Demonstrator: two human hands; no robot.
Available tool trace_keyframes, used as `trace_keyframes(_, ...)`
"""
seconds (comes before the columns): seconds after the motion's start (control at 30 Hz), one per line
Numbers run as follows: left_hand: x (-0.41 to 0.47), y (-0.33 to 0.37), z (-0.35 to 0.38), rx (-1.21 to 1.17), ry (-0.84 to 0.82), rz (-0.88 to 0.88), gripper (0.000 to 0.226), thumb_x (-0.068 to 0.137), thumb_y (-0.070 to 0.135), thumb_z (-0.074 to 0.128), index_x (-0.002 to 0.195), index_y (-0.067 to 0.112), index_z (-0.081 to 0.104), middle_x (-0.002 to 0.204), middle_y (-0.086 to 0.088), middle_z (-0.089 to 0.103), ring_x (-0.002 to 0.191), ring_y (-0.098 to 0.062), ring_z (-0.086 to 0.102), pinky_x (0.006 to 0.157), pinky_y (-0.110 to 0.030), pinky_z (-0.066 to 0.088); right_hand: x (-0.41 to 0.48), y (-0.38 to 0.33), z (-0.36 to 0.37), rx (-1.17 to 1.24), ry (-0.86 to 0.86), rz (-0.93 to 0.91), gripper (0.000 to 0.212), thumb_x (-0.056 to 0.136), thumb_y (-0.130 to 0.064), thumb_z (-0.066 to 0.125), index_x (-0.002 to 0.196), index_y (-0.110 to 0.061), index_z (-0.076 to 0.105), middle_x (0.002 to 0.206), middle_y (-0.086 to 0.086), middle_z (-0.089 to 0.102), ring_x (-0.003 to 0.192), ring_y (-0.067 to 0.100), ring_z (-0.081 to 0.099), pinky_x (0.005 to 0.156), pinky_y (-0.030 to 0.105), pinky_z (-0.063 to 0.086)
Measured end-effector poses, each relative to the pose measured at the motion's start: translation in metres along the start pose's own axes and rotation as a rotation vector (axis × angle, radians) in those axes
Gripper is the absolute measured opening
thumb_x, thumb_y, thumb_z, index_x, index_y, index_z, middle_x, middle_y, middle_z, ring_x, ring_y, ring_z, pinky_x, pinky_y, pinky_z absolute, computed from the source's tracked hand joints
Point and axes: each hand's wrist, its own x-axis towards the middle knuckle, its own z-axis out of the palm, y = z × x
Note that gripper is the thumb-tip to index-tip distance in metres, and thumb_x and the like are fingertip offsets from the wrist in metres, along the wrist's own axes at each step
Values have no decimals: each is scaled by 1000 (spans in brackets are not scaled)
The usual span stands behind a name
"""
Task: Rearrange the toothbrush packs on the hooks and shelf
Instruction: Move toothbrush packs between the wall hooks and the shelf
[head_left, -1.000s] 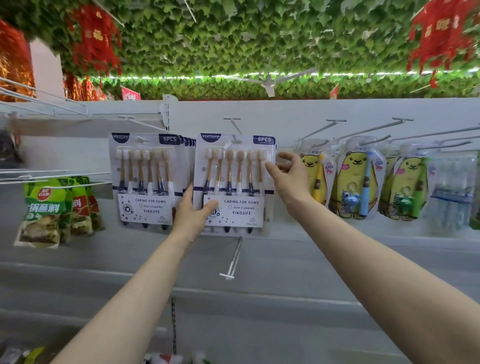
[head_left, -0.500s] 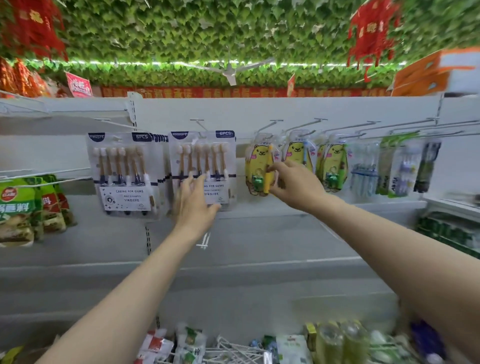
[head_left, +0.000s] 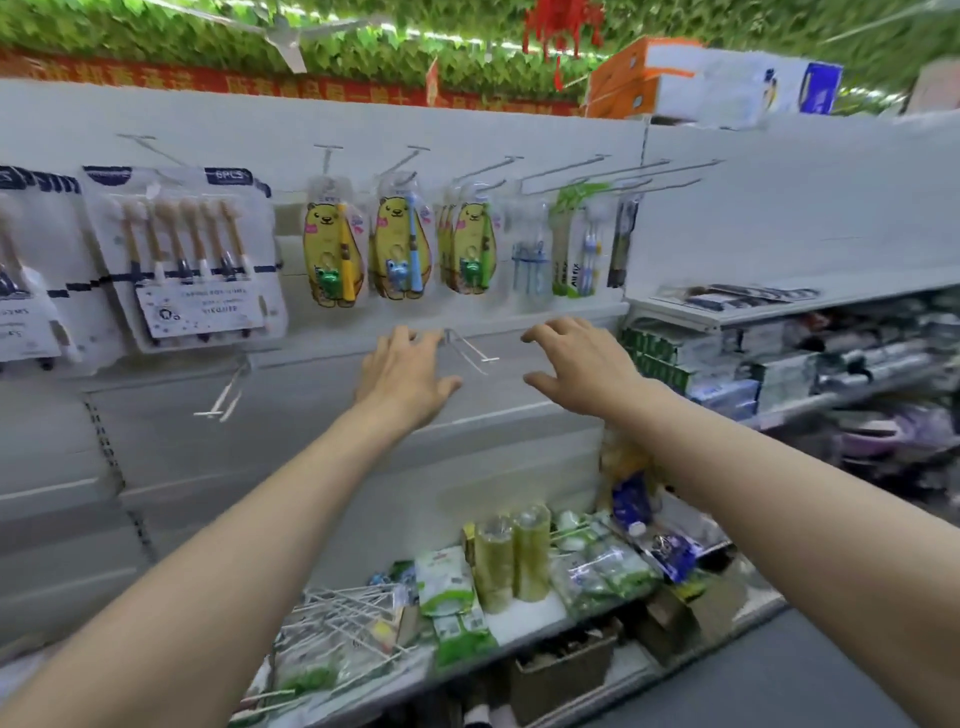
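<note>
White back panel (head_left: 311, 441) runs below the hook row; side shelf (head_left: 727, 319) bounds it at right. Both hands out in front of panel, fingers spread & relaxed, holding nothing: left hand (head_left: 402, 374), right hand (head_left: 582, 364), wire hook (head_left: 470, 351) jutting btwn them. Bear toothbrush packs (head_left: 400, 244) hang just above the hands; 6-pc pack (head_left: 187, 260) up-left. Near, under the arms: lower shelf (head_left: 530, 621) w/ bottles (head_left: 511, 556), loose hooks (head_left: 337, 608).

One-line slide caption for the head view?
Left hand and right hand hover open, empty, either side of a bare hook below the hanging bear toothbrush packs.
</note>
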Motion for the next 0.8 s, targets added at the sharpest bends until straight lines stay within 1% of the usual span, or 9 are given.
trace_keyframes(0.17, 29, 98, 40, -21, -4, 94, 65, 92, 50, 61, 147, 23, 42, 144, -11, 46, 134, -32, 41, 108, -44, 39, -28, 96, -6, -49, 12, 90, 54, 98, -50, 52, 145, -25, 46, 145, 5, 50, 133, 28, 45, 101, 44, 44)
trace_keyframes(0.33, 72, 209, 86, -48, 2, 151, 66, 91, 53, 61, 146, 22, 44, 142, -12, 48, 131, -32, 45, 106, -47, 43, -45, 210, -17, -121, -8, 151, 54, 97, -51, 52, 142, -23, 48, 141, 7, 52, 131, 31, 46, 100, 44, 45)
trace_keyframes(0.4, 89, 257, 102, -83, 3, 171, 65, 91, 53, 61, 145, 22, 44, 143, -11, 47, 131, -32, 45, 106, -46, 43, -49, 260, -20, -144, -22, 174, 54, 97, -52, 52, 141, -22, 49, 141, 8, 52, 131, 31, 46, 101, 45, 46)
trace_keyframes(0.5, 112, 319, 124, -142, 5, 184, 63, 91, 51, 62, 144, 22, 45, 142, -11, 48, 130, -32, 45, 106, -47, 43, -53, 327, -24, -129, -35, 195, 54, 97, -52, 53, 144, -24, 47, 145, 6, 49, 135, 28, 42, 105, 45, 44)
trace_keyframes(0.63, 142, 378, 157, -169, -6, 198, 65, 91, 50, 62, 146, 21, 44, 142, -10, 48, 131, -30, 45, 107, -47, 42, -53, 400, -18, -41, -44, 228, 55, 98, -47, 55, 146, -24, 44, 147, 6, 47, 137, 26, 40, 104, 41, 41)
trace_keyframes(0.8, 186, 427, 194, -111, -25, 217, 61, 90, 52, 62, 142, 22, 47, 139, -9, 50, 129, -30, 46, 104, -49, 45, -42, 478, 7, 17, -43, 254, 55, 97, -48, 56, 145, -26, 43, 144, 4, 46, 131, 24, 46, 97, 41, 48)
